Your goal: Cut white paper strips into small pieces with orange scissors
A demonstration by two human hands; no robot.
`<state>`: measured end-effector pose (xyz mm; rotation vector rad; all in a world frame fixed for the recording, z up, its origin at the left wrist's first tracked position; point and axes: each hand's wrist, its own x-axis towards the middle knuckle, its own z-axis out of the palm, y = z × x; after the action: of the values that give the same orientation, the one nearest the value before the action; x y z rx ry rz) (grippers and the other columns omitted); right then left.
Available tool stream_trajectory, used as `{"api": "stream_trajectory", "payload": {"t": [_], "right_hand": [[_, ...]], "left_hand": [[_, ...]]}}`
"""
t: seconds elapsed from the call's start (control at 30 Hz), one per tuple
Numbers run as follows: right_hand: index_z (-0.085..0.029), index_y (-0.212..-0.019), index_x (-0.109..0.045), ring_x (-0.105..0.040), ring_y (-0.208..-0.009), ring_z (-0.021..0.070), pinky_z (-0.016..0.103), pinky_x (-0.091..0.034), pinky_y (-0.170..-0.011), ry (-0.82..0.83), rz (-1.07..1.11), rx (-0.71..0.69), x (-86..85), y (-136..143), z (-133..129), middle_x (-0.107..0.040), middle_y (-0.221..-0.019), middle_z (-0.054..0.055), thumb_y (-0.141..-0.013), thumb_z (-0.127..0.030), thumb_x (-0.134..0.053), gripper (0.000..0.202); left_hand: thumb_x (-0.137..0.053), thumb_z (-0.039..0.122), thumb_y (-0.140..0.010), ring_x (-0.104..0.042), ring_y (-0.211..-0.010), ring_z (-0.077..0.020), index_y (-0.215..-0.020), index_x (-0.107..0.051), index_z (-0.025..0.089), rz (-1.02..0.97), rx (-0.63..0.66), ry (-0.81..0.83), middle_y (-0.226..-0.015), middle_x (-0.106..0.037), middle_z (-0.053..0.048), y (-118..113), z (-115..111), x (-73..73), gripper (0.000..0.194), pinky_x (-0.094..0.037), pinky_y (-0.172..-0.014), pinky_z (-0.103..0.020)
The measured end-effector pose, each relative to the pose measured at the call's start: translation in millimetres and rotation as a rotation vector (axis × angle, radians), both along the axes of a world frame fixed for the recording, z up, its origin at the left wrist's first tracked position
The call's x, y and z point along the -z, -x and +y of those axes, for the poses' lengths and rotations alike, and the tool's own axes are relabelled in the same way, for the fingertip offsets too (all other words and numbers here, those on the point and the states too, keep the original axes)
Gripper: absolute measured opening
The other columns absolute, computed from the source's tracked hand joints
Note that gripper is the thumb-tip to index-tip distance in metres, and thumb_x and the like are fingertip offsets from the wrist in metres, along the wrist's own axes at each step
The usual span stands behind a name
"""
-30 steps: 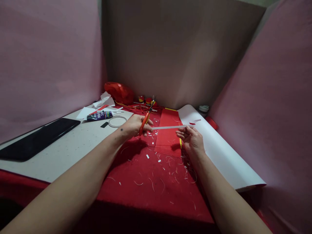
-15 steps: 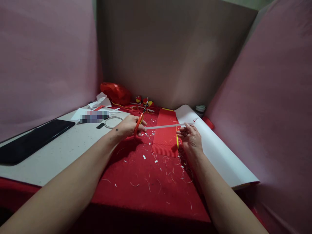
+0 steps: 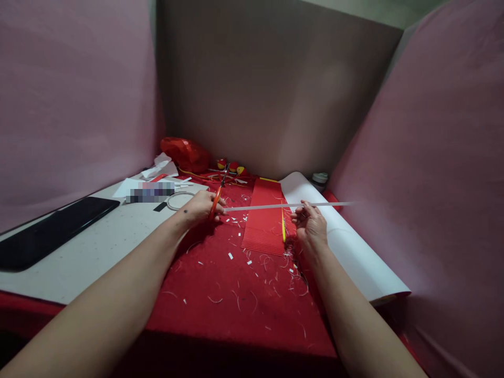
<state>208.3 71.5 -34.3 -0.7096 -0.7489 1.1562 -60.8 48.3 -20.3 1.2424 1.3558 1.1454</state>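
Pinching white strip (image 3: 268,206) end with left hand (image 3: 203,206), scissors (image 3: 215,203) hung there too, likely for ready access | pinching farther along with right hand (image 3: 311,221), likely for straightness | stretched above red card (image 3: 262,227)

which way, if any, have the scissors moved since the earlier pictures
Yes: the scissors, in the left hand, have shifted left, farther from the red sheets lying on the table.

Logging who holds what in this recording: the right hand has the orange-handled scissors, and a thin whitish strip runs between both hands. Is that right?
Not quite: the head view shows the orange-handled scissors in the left hand, not the right hand. The thin whitish strip does run between both hands.
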Motion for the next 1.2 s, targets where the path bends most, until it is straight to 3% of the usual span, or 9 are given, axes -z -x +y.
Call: {"api": "stream_trajectory", "payload": {"t": [0.53, 0.93, 1.1, 1.2], "right_hand": [[-0.016, -0.081, -0.056, -0.055, -0.038, 0.0104, 0.02, -0.04, -0.035, 0.002, -0.027, 0.005, 3.6, -3, 2, -0.058, -0.049, -0.005, -0.069, -0.026, -0.059, 0.016], [-0.016, -0.078, -0.056, -0.055, -0.038, 0.0114, 0.021, -0.042, -0.037, 0.066, -0.007, 0.033, 2.7, -3, 0, -0.058, -0.046, -0.004, -0.07, -0.023, -0.056, 0.011], [-0.014, -0.073, -0.055, -0.056, -0.039, 0.0125, 0.02, -0.042, -0.036, 0.218, 0.001, -0.067, -0.2, 3, -5, -0.06, -0.048, 0.001, -0.07, -0.02, -0.053, 0.007], [-0.014, -0.074, -0.057, -0.057, -0.04, 0.0137, 0.021, -0.042, -0.036, 0.176, -0.071, -0.131, -0.1, 9, -11, -0.061, -0.05, 0.002, -0.069, -0.022, -0.055, 0.01]], "left_hand": [[-0.062, 0.006, -0.046, -0.049, -0.035, -0.0102, -0.066, -0.056, 0.01, -0.122, -0.1, -0.043, -0.044, -0.059, -0.003, -1, 0, -0.3, 0.022, -0.037, -0.035, -0.019], [-0.064, 0.008, -0.051, -0.049, -0.037, -0.0081, -0.076, -0.055, 0.011, -0.212, -0.164, -0.088, -0.05, -0.059, -0.001, -6, -4, 0.4, 0.027, -0.036, -0.037, -0.018], [-0.067, 0.011, -0.051, -0.05, -0.039, -0.0083, -0.076, -0.056, 0.011, -0.202, -0.132, -0.134, -0.05, -0.059, 0.001, -6, -4, 1.6, 0.028, -0.037, -0.037, -0.019], [-0.068, 0.014, -0.051, -0.052, -0.041, -0.0089, -0.077, -0.057, 0.01, -0.187, -0.122, -0.142, -0.054, -0.061, -0.002, -5, -2, 3.4, 0.029, -0.037, -0.039, -0.019]]}}
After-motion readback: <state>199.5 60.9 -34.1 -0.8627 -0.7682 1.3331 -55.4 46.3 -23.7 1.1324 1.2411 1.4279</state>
